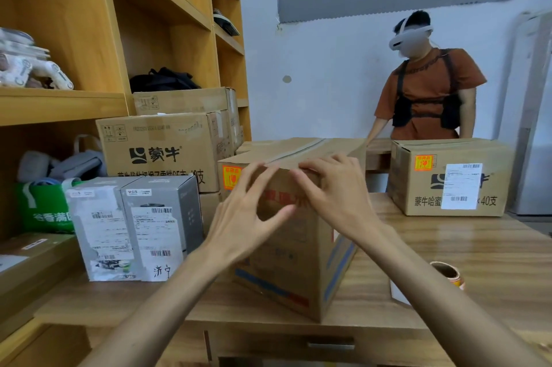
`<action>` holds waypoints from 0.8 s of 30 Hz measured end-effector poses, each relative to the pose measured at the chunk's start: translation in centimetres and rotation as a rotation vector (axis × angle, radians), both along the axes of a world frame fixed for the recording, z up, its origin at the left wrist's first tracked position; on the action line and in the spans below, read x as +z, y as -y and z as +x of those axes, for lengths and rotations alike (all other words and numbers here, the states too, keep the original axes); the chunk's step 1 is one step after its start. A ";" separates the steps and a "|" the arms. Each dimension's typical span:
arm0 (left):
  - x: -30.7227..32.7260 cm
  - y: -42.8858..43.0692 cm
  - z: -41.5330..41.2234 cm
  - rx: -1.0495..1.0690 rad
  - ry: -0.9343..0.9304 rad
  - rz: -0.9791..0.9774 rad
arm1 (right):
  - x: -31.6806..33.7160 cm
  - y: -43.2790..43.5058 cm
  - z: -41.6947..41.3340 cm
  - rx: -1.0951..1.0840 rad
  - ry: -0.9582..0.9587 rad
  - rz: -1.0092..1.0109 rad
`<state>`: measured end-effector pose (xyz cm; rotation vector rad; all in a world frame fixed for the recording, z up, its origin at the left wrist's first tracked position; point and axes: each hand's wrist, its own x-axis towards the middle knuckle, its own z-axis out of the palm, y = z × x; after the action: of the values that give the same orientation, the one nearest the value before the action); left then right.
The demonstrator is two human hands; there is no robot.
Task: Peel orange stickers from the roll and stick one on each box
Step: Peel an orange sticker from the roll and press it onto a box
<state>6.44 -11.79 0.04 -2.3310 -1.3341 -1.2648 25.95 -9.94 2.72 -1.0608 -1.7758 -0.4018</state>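
— Where's the sticker roll?
— On the tabletop, right of the cardboard box.
— The grips?
— Both splayed and empty: left grip and right grip touch the box's top edge.

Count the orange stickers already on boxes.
2: one orange square sticker on the near brown cardboard box, top-left by the left hand; another orange sticker on the far-right brown cardboard box, beside its white label. The stacked boxes hide other faces.
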 end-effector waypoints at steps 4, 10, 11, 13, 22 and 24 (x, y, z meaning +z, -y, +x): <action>0.2 0.3 1.5 0.095 0.010 -0.063 | 1.3 0.3 2.0 0.293 -0.172 -0.132; 0.3 -0.5 2.6 0.220 -0.042 -0.007 | 0.7 -5.0 8.9 0.164 -0.534 -0.260; 0.3 -0.6 2.5 0.222 -0.054 -0.002 | 0.3 -6.3 10.1 0.132 -0.581 -0.317; 0.4 -1.0 1.7 0.211 -0.064 -0.017 | -0.7 -8.3 11.9 0.084 -0.652 -0.430; -3.0 -2.6 -1.8 0.177 0.292 -0.306 | -6.1 -12.7 13.3 0.209 -0.692 -0.790; -4.4 -2.4 -0.7 0.203 0.295 -0.409 | -6.3 -13.5 13.5 0.223 -0.703 -0.805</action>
<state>5.75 -9.37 -4.37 -2.2273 -2.0378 -1.4214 39.42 3.52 -3.59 -1.2987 -1.3696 0.8091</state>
